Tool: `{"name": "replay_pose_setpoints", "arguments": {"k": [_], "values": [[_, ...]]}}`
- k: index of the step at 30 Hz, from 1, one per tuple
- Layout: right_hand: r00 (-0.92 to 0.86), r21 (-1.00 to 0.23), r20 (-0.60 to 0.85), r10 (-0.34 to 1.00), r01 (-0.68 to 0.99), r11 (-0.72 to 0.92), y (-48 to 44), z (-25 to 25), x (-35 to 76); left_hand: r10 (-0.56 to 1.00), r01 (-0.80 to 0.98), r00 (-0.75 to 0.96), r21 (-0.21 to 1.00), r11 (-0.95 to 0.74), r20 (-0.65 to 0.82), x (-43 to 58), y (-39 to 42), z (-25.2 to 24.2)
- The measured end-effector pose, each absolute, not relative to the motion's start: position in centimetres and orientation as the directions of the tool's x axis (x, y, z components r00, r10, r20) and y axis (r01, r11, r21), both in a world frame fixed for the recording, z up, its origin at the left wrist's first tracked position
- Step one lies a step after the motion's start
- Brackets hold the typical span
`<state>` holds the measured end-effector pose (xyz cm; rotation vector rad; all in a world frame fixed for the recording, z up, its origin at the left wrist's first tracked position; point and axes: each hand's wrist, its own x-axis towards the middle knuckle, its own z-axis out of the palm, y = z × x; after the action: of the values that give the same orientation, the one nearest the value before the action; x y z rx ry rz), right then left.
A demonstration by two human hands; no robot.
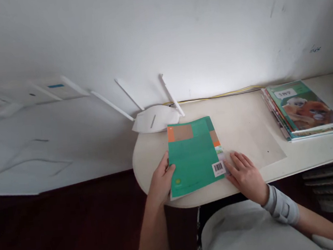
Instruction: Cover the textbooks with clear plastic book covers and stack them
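Observation:
A green book (191, 158) with a barcode lies on the white table, its spine turned to the right. My left hand (159, 178) grips its left edge, the thumb on top and the fingers partly hidden beneath. My right hand (245, 175) lies beside the spine with fingers stretched out flat, the index fingertip at the book's lower right edge. Under that hand and to its right spreads a thin, see-through sheet (266, 145); whether it joins the book I cannot tell.
A white router (155, 119) with raised antennas stands behind the book, close to the wall. To the right is a stack of books (306, 109) with monkeys on the top cover. Thin cables (226, 93) run along the table's (147, 163) back edge. Wall sockets (57, 89) are at left.

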<state>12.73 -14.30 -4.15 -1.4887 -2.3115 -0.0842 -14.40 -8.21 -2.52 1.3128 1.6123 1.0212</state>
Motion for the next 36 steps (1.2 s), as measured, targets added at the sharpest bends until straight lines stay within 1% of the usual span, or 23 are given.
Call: {"name": "replay_pose_setpoints", "arguments": {"k": [4, 8, 12, 16, 18, 20, 22, 23, 24, 25, 26, 28, 30, 31, 33, 36], "values": [[-0.391, -0.144, 0.326, 0.861, 0.880, 0.454, -14.1, -3.8, 13.3, 0.990, 0.381, -0.071, 0.914, 0.139, -0.121, -15.4, -7.6, -2.2], [-0.434, -0.139, 0.309, 0.846, 0.859, 0.492, -14.0, -3.8, 13.8, 0.989, 0.460, -0.068, 0.876, 0.148, -0.131, -15.4, -7.5, -1.5], [-0.466, -0.130, 0.278, 0.840, 0.848, 0.514, -14.0, -3.8, 14.1, 0.993, 0.542, -0.087, 0.833, 0.113, -0.078, -14.6, -8.1, -1.0], [-0.509, -0.144, 0.241, 0.826, 0.823, 0.549, -14.0, -3.8, 14.4, 0.989, 0.609, -0.149, 0.786, 0.109, -0.022, -13.9, -9.4, 0.4], [-0.537, -0.157, 0.233, 0.811, 0.802, 0.576, -14.0, -3.7, 14.5, 0.992, 0.550, -0.121, 0.831, 0.082, -0.018, -13.2, -10.7, 1.4], [-0.552, -0.174, 0.234, 0.801, 0.786, 0.593, -14.0, -3.5, 14.5, 1.000, 0.387, -0.010, 0.922, -0.014, 0.020, -12.0, -12.4, 2.3], [-0.552, -0.196, 0.248, 0.796, 0.776, 0.599, -14.0, -3.3, 14.5, 0.985, 0.260, 0.115, 0.954, -0.152, 0.125, -9.9, -13.9, 2.6], [-0.548, -0.210, 0.257, 0.796, 0.772, 0.599, -13.9, -3.2, 14.6, 0.968, 0.270, 0.176, 0.937, -0.222, 0.178, -8.6, -14.3, 2.5], [-0.538, -0.228, 0.268, 0.799, 0.771, 0.595, -13.8, -3.0, 14.8, 0.947, 0.328, 0.228, 0.898, -0.293, 0.226, -7.3, -14.5, 2.2], [-0.513, -0.244, 0.282, 0.810, 0.779, 0.578, -13.6, -2.9, 15.3, 0.927, 0.421, 0.259, 0.832, -0.360, 0.270, -6.0, -14.5, 1.8], [-0.473, -0.255, 0.295, 0.830, 0.799, 0.545, -13.3, -2.9, 15.9, 0.908, 0.526, 0.269, 0.741, -0.418, 0.321, -4.7, -14.2, 1.3], [-0.339, -0.244, 0.320, 0.885, 0.873, 0.423, -12.8, -2.9, 17.6, 0.857, 0.683, 0.286, 0.536, -0.496, 0.428, -2.7, -13.1, 0.2], [-0.184, -0.189, 0.333, 0.925, 0.948, 0.257, -12.3, -3.3, 19.6, 0.796, 0.745, 0.361, 0.363, -0.559, 0.486, -1.2, -12.1, -0.7], [-0.129, -0.155, 0.329, 0.935, 0.970, 0.189, -12.1, -3.6, 20.5, 0.765, 0.748, 0.419, 0.292, -0.596, 0.489, -0.6, -11.7, -1.0], [-0.082, -0.101, 0.310, 0.947, 0.988, 0.118, -11.9, -4.3, 21.9, 0.713, 0.733, 0.531, 0.174, -0.658, 0.459, 0.6, -11.4, -1.4], [-0.090, -0.079, 0.286, 0.954, 0.990, 0.117, -12.0, -5.2, 22.7, 0.699, 0.727, 0.616, 0.080, -0.682, 0.363, 2.0, -11.6, -1.8]]}}
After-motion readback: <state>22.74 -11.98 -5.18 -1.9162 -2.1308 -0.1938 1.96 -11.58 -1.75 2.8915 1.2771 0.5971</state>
